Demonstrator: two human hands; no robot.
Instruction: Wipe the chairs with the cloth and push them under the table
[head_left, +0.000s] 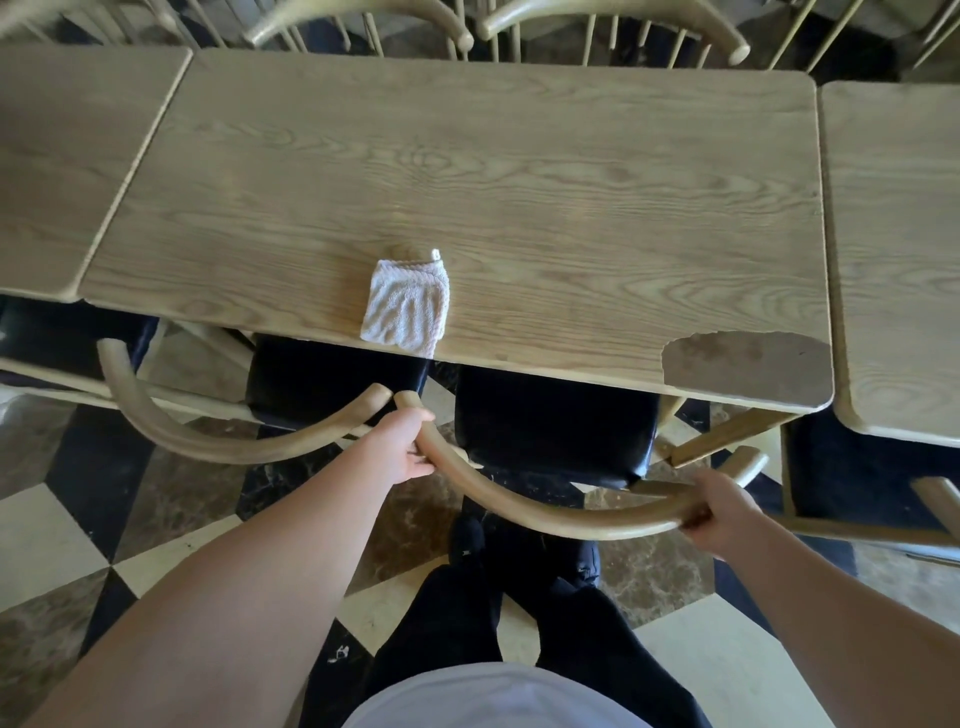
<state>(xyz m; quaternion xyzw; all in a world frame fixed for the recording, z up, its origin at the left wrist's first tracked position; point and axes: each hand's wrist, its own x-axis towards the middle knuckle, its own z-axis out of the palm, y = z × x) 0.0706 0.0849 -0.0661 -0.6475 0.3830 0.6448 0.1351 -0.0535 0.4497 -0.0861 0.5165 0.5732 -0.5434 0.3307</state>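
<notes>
A wooden chair with a curved backrest (545, 512) and a black seat (550, 426) stands in front of me, its seat partly under the light wooden table (519, 171). My left hand (410, 441) grips the left end of the backrest. My right hand (722, 514) grips its right end. A folded white cloth (408, 301) lies on the table near the front edge, apart from both hands. A second chair (218, 441) of the same kind stands to the left, its black seat tucked under the table.
More tables (62, 156) (904, 249) adjoin on the left and right. Further chair backs (363, 21) line the far side. Another chair (857, 467) sits at the right table. The table's front right corner has a worn patch (748, 364). The floor is chequered tile.
</notes>
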